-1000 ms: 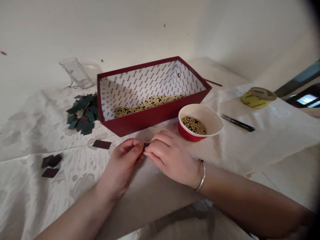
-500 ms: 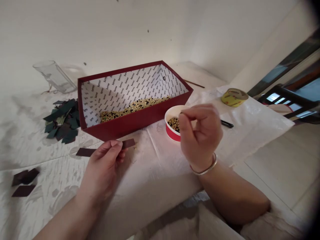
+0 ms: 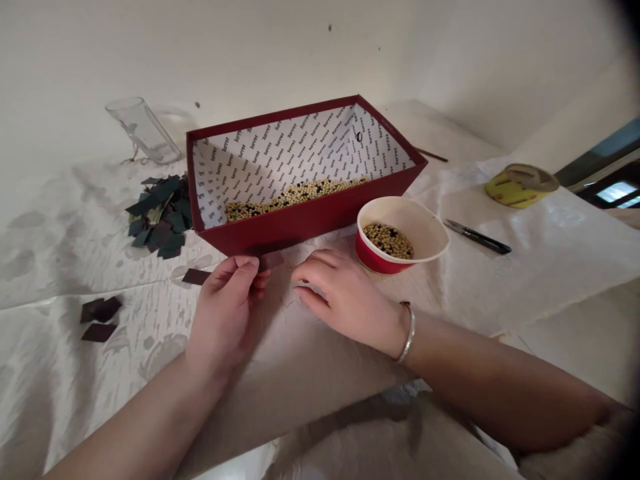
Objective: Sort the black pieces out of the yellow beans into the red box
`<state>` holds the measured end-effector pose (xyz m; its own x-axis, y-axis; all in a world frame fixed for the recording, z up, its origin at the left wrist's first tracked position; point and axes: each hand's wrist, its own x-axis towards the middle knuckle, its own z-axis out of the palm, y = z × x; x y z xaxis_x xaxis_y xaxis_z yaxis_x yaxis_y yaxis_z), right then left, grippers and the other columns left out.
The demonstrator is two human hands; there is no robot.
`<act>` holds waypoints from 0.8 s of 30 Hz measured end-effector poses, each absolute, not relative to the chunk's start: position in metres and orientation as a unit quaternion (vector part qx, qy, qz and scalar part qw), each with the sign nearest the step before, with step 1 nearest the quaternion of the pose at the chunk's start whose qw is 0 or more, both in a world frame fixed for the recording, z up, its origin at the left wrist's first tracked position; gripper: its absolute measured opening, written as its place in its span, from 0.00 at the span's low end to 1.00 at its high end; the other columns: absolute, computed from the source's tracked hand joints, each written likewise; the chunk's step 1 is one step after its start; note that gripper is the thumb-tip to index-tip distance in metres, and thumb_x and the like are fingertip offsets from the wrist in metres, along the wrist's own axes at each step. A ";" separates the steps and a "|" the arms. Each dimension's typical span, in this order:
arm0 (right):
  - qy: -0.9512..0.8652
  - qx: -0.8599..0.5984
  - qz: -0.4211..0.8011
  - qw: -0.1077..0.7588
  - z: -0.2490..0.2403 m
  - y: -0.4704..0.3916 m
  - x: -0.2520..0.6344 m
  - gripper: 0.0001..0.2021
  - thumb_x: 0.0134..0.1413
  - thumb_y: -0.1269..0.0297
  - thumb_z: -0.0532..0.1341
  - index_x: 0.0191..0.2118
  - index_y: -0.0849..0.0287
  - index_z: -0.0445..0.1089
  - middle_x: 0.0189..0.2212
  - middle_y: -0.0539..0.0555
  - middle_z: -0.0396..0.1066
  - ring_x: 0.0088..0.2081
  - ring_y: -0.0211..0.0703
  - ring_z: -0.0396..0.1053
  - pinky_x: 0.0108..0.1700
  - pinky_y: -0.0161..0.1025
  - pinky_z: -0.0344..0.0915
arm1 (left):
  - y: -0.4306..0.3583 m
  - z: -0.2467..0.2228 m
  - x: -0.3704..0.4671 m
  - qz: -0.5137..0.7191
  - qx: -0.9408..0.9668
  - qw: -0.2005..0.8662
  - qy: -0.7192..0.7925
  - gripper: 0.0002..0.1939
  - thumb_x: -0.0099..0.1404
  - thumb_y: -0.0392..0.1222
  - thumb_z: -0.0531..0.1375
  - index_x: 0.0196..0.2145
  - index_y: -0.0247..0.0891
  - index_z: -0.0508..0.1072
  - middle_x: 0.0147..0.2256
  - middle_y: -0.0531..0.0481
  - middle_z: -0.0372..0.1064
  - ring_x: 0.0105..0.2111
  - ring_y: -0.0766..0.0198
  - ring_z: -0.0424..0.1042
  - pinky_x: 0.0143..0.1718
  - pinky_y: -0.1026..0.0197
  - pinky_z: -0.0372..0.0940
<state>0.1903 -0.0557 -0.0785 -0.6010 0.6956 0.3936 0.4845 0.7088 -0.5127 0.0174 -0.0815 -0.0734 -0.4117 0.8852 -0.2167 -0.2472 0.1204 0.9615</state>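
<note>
Left grip [image 3: 225,301] on a dark strip [image 3: 271,261], probably paper.

From my feed I saw: clear glass [image 3: 147,133], left, near pale wall [image 3: 260,53]; yellow tape roll [image 3: 521,187], right; black-handled knife [image 3: 477,237] nearer me, lying flat; thin brown stick [image 3: 433,155], farther back. All apart.

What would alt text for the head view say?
The left hand pinches a dark strip, the right hand close by; beyond them, a dark red box and a red-and-white bowl each hold small pale and black bead-like pieces.
</note>
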 end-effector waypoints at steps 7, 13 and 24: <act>-0.900 -0.378 0.153 0.156 -0.098 -0.043 0.171 0.06 0.60 0.72 0.58 0.35 0.61 0.71 0.36 0.56 0.68 0.41 0.44 0.65 0.42 0.40 0.62 | -0.082 -0.074 0.021 0.602 0.266 0.477 0.583 0.04 0.54 0.39 0.66 0.27 0.38 0.74 0.25 0.53 0.69 0.25 0.69 0.63 0.24 0.68 0.58; -0.889 -0.367 0.170 0.216 -0.097 -0.044 0.177 0.08 0.59 0.74 0.57 0.30 0.60 0.69 0.31 0.52 0.66 0.37 0.41 0.64 0.38 0.38 0.60 | -0.083 -0.077 0.019 0.602 0.273 0.480 0.577 0.06 0.55 0.40 0.66 0.25 0.38 0.73 0.25 0.53 0.68 0.25 0.69 0.64 0.25 0.68 0.59; -0.863 -0.330 0.096 0.371 -0.084 -0.058 0.181 0.13 0.67 0.63 0.53 0.33 0.57 0.72 0.34 0.54 0.69 0.38 0.43 0.63 0.42 0.41 0.62 | -0.089 -0.072 0.024 0.499 0.377 0.531 0.572 0.10 0.56 0.42 0.64 0.21 0.37 0.70 0.20 0.55 0.62 0.22 0.69 0.57 0.24 0.65 0.53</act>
